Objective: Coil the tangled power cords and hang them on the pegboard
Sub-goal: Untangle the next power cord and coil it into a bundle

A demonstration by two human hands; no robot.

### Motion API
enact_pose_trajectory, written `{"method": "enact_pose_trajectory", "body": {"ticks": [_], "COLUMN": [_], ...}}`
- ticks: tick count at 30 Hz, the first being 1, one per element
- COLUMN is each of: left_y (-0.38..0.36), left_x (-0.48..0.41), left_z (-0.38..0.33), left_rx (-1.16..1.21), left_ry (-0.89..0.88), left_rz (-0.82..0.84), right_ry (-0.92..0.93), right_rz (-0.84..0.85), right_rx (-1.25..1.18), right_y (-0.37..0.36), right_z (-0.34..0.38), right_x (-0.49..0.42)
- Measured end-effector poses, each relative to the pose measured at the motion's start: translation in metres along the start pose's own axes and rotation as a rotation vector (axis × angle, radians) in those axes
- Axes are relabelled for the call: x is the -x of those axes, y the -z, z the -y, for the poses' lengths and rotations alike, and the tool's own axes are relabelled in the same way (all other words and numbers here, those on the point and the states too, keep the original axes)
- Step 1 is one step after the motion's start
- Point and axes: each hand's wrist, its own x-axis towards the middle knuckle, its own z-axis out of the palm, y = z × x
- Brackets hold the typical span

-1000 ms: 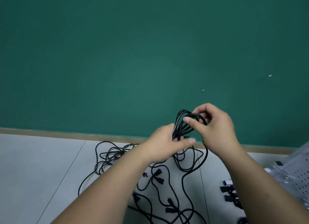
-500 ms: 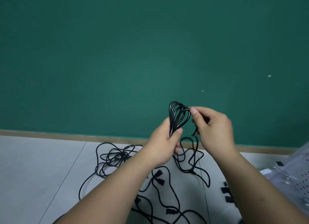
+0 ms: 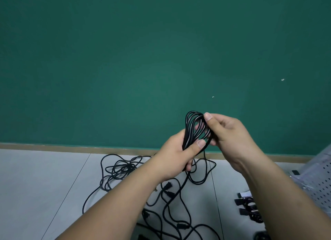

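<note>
Black cord coil (image 3: 188, 128), fingers of left hand (image 3: 172, 159) round its base, of right hand (image 3: 231, 137) round its loops.

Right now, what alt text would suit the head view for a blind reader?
A person's left hand grips a coil of black cord while the right hand pinches its top loops, against a green wall. More tangled cords lie on the grey floor, a perforated pegboard at right.

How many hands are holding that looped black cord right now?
2. The left hand grips the looped black cord low down, thumb across it; the right hand pinches its upper loops from the right. No other hand is in view.
</note>
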Motion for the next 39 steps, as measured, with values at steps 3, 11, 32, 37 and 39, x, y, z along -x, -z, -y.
{"method": "enact_pose_trajectory", "body": {"ticks": [3,11,32,37,39], "left_y": [-0.002,-0.003,-0.002,-0.010,-0.009], "left_x": [0.001,0.000,0.002,0.006,0.002], "left_z": [-0.002,0.007,-0.004,-0.001,-0.001], "left_rx": [0.098,-0.136,0.175,0.169,0.233], "left_ry": [0.024,0.050,0.203,0.256,0.230], "left_rz": [0.059,-0.057,0.165,0.044,-0.053], "right_ry": [0.007,0.115,0.112,0.030,-0.018], "right_rz": [-0.047,-0.094,-0.116,-0.014,0.085], "right_rx": [-0.075,0.126,0.134,0.152,0.115], "right_y": [-0.007,-0.017,-0.010,-0.015,-0.016], "right_z": [0.000,-0.002,-0.013,-0.015,-0.016], "right_x": [0.001,0.004,-0.003,-0.003,-0.002]}}
